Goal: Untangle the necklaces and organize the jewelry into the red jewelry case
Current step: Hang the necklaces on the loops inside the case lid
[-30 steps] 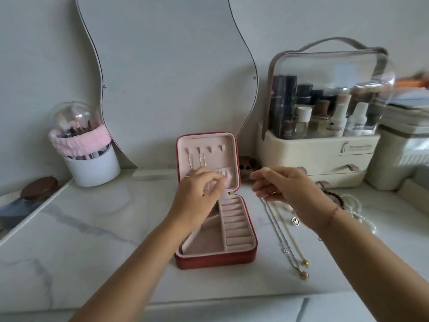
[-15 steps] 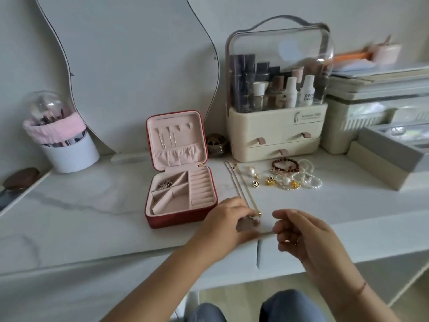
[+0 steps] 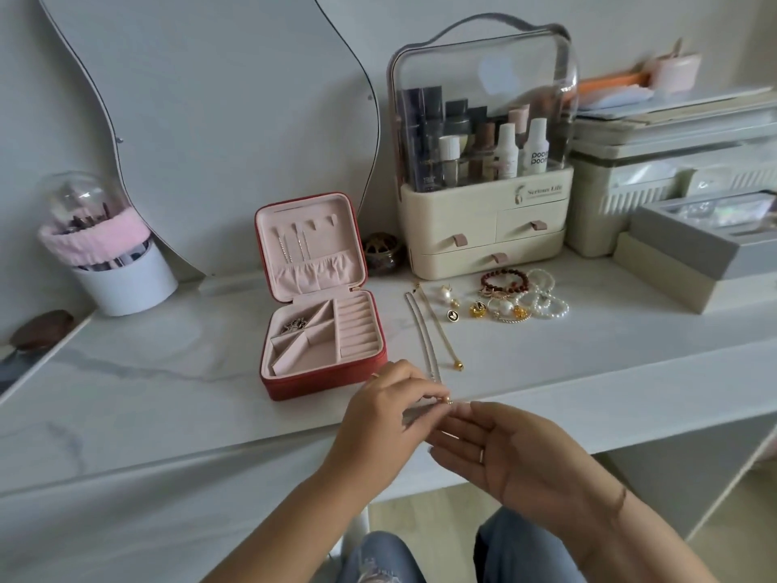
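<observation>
two necklaces (image 3: 426,330) are laid in near-parallel lines on the tabletop (image 3: 176,393), running from beside the red jewelry case (image 3: 321,313) toward the front edge. the near end of the twisted one is now lifted at that edge: it is pinched in the fingers (image 3: 437,395) of the left hand (image 3: 387,418), while the right hand (image 3: 517,452) has been brought in against it, palm up and fingers loosely spread, seemingly closed on nothing. half a second ago the right hand was held apart from the left; a second ago both hands were up at the case lid, where two chains are hung. so a third chain is judged to be the piece in hand, with its freeing from its neighbour not yet done.

the gold-tipped necklace (image 3: 445,338) is left flat, its bead end near the front edge. earrings, a dark bead bracelet (image 3: 504,279) and pearl bracelets (image 3: 544,298) are heaped toward the back, well apart from the hands. a small tangle of metal (image 3: 296,326) is seen in a rear compartment of the case.

exactly how the chain is gripped, and whether the two necklaces cross beneath the left hand, cannot be told. the right hand's contact with the chain is blurred.
</observation>
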